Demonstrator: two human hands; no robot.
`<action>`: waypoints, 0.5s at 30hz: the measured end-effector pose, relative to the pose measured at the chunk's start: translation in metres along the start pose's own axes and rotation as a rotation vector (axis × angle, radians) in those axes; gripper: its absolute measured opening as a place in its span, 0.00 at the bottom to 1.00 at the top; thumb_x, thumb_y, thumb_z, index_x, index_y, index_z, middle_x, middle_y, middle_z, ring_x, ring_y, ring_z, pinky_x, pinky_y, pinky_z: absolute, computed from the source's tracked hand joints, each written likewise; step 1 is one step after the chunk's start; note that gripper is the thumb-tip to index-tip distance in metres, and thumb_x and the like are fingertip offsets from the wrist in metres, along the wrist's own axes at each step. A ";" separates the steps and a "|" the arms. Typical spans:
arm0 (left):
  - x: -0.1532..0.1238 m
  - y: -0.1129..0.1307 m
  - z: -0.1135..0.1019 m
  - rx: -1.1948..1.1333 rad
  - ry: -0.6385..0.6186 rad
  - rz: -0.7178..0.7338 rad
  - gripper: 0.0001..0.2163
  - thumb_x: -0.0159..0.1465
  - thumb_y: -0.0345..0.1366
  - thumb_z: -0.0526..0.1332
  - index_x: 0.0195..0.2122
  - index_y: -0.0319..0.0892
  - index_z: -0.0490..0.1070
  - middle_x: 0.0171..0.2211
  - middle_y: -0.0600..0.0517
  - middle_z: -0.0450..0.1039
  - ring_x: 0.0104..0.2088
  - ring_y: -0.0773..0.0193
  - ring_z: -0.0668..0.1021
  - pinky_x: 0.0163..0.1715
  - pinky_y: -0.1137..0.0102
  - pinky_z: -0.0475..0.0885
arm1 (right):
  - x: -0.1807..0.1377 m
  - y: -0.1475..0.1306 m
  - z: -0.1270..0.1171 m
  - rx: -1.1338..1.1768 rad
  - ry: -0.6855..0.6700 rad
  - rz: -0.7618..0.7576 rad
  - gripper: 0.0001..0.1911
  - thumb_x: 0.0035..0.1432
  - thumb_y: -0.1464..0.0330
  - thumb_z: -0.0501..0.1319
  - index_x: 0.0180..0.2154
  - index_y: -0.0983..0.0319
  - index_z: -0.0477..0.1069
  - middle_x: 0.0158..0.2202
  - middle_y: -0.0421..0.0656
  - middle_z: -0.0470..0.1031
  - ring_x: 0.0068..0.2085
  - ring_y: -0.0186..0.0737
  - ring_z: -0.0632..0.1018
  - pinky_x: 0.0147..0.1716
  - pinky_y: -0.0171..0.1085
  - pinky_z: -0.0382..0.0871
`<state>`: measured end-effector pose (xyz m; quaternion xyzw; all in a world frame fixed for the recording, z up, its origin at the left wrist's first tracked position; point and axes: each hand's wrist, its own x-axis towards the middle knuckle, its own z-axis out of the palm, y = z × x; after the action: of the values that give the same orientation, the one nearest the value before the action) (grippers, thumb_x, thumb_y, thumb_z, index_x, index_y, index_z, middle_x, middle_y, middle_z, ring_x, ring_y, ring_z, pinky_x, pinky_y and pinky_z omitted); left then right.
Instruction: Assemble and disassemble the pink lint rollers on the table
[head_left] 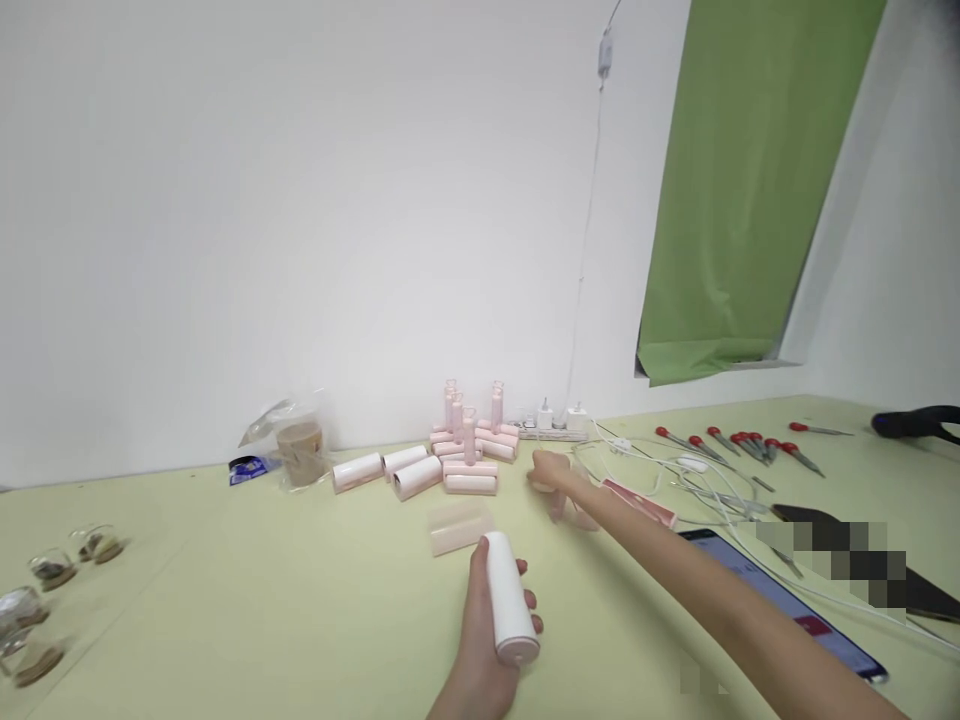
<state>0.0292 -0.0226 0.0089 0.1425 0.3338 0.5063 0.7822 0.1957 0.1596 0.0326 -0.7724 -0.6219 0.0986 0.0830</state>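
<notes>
My left hand [480, 635] is wrapped round a white cylinder [508, 595] with a pale pink end cap, tilted up above the table. Stretched far forward, my right hand [549, 470] has its fingers curled; what they hold, if anything, is hidden. Just below it are blurred, see-through pinkish pieces [577, 515]. A clear pinkish half-round cover [459, 528] lies beyond my left hand. Farther back are several white cylinders [417, 477] lying down, a stack of pink-and-white ones [471, 478], and slim pink pieces with loops [469, 440] standing upright.
Right of my right arm lie a pink box [639, 503], a phone [787, 605], white cables [705, 490], red-tipped tools [750, 445] and a dark flat tool [922, 590]. A power strip [555, 433] runs along the wall. Left stand a bagged tape roll [301, 455] and small glass domes [52, 568].
</notes>
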 end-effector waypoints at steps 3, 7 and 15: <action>0.000 -0.001 -0.001 0.003 -0.021 0.007 0.17 0.52 0.49 0.59 0.32 0.39 0.64 0.20 0.54 0.68 0.12 0.73 0.67 0.11 0.77 0.64 | 0.002 0.014 -0.008 0.130 0.000 0.054 0.14 0.58 0.66 0.54 0.46 0.64 0.63 0.45 0.45 0.66 0.41 0.40 0.72 0.39 0.44 0.68; 0.001 0.000 -0.003 0.001 -0.026 0.032 0.18 0.52 0.50 0.58 0.33 0.39 0.64 0.20 0.54 0.68 0.13 0.73 0.67 0.11 0.77 0.64 | -0.005 0.039 -0.023 0.333 0.003 0.090 0.14 0.58 0.66 0.54 0.46 0.64 0.63 0.45 0.45 0.67 0.40 0.39 0.72 0.38 0.43 0.68; 0.000 0.007 0.000 0.020 0.004 0.101 0.13 0.52 0.43 0.60 0.33 0.39 0.64 0.24 0.54 0.68 0.14 0.73 0.67 0.11 0.76 0.64 | -0.059 0.079 -0.018 0.610 0.161 -0.009 0.15 0.61 0.64 0.47 0.45 0.65 0.63 0.37 0.43 0.70 0.32 0.35 0.73 0.30 0.36 0.68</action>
<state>0.0244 -0.0193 0.0124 0.1659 0.3330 0.5422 0.7534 0.2626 0.0849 0.0328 -0.7145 -0.5583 0.2191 0.3603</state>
